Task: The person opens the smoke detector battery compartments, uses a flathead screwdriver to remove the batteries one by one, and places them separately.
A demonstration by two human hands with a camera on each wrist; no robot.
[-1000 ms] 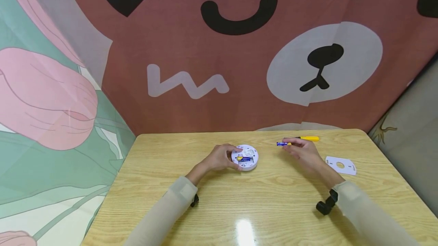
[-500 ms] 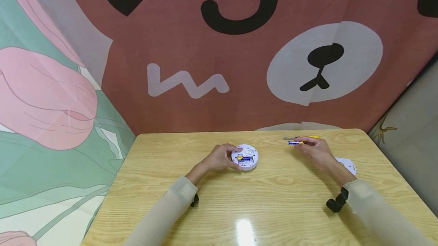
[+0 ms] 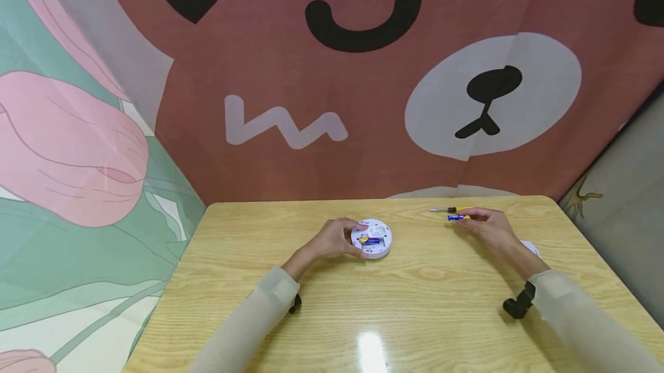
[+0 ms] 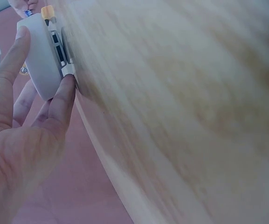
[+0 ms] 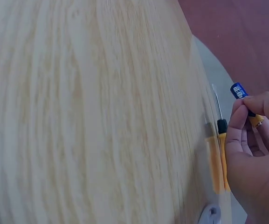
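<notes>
The plastic disc looks smooth, the table glossy.

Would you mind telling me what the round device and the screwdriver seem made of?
Round device: probably smooth matte plastic, from its even white, softly shaded side. Screwdriver: shaft likely polished metal, grey and bright; handle perhaps smooth plastic, plain yellow.

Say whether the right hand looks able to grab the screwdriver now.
Likely yes: the right hand is close beside the screwdriver with nothing visible between, though the battery it pinches would probably need setting down first.
</notes>
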